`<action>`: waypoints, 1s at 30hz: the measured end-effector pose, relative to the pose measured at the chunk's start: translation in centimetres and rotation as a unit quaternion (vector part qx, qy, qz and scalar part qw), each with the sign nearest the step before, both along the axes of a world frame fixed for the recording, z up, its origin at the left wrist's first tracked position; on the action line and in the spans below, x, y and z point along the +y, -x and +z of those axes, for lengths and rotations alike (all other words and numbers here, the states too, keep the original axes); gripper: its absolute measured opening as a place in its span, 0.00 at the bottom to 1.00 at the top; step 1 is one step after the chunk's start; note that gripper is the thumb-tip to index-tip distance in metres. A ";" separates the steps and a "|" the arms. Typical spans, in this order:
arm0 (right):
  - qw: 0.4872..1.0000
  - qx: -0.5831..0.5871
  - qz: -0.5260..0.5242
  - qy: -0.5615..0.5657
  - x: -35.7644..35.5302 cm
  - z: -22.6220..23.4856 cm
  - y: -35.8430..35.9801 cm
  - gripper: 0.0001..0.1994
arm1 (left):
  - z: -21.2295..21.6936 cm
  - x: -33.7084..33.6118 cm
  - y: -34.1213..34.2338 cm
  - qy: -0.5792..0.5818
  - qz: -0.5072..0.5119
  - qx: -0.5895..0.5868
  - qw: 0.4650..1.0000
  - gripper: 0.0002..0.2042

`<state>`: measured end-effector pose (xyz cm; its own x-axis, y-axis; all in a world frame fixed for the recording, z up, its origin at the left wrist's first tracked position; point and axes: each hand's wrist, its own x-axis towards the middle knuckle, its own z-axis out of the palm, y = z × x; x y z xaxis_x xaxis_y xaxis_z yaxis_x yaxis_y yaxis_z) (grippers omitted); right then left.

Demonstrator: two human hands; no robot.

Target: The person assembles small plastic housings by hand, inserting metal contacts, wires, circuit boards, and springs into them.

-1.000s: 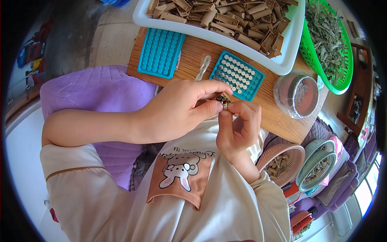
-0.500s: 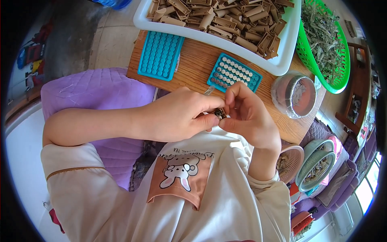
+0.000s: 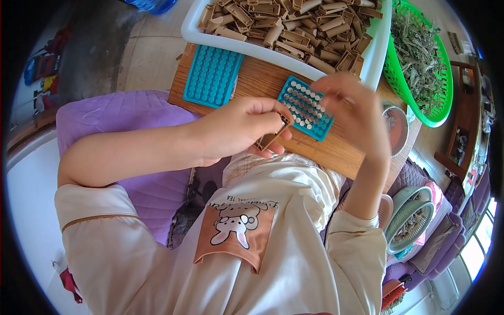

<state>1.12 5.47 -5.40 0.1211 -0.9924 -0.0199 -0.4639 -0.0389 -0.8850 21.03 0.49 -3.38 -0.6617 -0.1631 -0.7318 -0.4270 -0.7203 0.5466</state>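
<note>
My left hand [image 3: 244, 126] is closed around a brown rectangular plastic casing [image 3: 266, 140], hollow side up, just off the table's front edge. My right hand [image 3: 359, 118] is smeared by motion beside the right end of a teal tray [image 3: 318, 132]. Whether its fingers hold anything cannot be made out. Rows of small round discs [image 3: 300, 103], pale and greyish, sit in that tray, and some cups at its near right part show bare teal. Farther left lies a second teal tray [image 3: 212, 76] with rows of round cups.
A white bin [image 3: 247, 44] heaped with brown casings [image 3: 294, 31] stands at the back of the wooden table [image 3: 184, 79]. A bowl [image 3: 396, 128] is partly hidden behind my right wrist. Right of these are a green basket [image 3: 448, 100] of dried material and stacked baskets [image 3: 401, 239].
My right hand has left the casing and moved right and away to the disc tray. My left hand now holds the casing alone, turned so its hollow side shows.
</note>
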 end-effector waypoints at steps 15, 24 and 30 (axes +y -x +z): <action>0.809 0.537 0.230 0.067 -7.2 -2.5 4.5 0.05 | 0.4 -0.2 0.1 -0.008 0.065 0.084 0.994 0.14; 0.860 0.505 0.055 0.053 -6.0 -1.2 5.2 0.07 | 0.4 -0.3 0.2 0.014 0.061 0.112 0.992 0.15; 0.887 0.362 -0.023 0.287 -2.6 -0.4 5.0 0.08 | 0.4 -0.7 0.4 0.014 0.115 0.096 0.989 0.13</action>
<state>-3.89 2.88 -5.83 0.2419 -0.8680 0.4336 -0.9151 -0.3527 -0.1954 20.65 -0.18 -3.00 -0.7315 -0.3437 -0.5889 -0.1405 -0.7691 0.6234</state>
